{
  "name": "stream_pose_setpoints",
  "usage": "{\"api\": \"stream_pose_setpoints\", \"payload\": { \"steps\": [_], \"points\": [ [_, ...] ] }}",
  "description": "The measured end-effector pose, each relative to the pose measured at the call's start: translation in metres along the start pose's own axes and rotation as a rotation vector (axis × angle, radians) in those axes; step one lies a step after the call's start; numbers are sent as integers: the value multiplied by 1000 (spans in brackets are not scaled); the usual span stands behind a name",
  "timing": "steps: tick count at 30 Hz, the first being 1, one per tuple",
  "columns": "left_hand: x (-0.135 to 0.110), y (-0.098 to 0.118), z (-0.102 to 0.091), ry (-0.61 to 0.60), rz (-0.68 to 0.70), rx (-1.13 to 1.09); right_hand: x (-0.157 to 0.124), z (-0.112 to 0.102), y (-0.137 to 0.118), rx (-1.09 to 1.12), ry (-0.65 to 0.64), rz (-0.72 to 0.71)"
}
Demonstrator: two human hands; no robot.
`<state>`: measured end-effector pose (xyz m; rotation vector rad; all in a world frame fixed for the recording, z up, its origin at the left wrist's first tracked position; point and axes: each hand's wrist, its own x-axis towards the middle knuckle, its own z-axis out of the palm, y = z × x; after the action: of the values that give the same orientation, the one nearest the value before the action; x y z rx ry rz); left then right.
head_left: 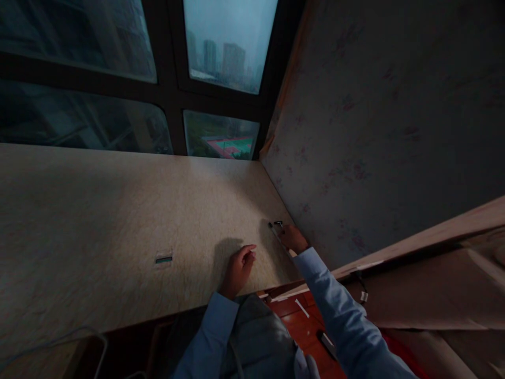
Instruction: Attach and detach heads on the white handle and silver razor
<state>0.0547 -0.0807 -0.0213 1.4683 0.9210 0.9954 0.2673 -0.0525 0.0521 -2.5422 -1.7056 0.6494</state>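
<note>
My right hand (294, 239) is at the right end of the stone-patterned counter, near the wall. Its fingers close around what looks like a razor (278, 223), whose dark crosswise head shows past the fingertips; most of the handle is hidden. Beside it is a thin light stick with a dark end (270, 226), partly covered by the same hand. My left hand (239, 268) rests near the counter's front edge, fingers loosely curled, thumb and forefinger slightly apart, nothing visible between them. Further left lies a small clear piece with a dark strip (163, 259).
The counter (98, 210) runs back to a dark-framed window (169, 95). A flowered wall (355, 147) borders it on the right. Below are a reddish floor (294, 321) with a white stick (302, 308) and a dark object (327, 343). A pale cable (84, 329) hangs at lower left.
</note>
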Motion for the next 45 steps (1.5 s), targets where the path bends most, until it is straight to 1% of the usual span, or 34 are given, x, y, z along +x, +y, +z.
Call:
{"api": "stream_pose_setpoints", "payload": {
  "steps": [5,11,21,29,45],
  "points": [
    [0,-2,0,-6,15,-3,-5,2,0,-6,52,-1],
    [-1,2,0,-3,23,-4,-5,7,2,-35,99,-16],
    [-1,-3,1,-17,36,16,0,7,-4,-18,91,-31],
    [-3,2,1,-13,37,39,-6,7,-5,-3,107,-26],
    [-3,-1,2,-3,31,55,-3,22,2,22,169,-22]
  ]
}}
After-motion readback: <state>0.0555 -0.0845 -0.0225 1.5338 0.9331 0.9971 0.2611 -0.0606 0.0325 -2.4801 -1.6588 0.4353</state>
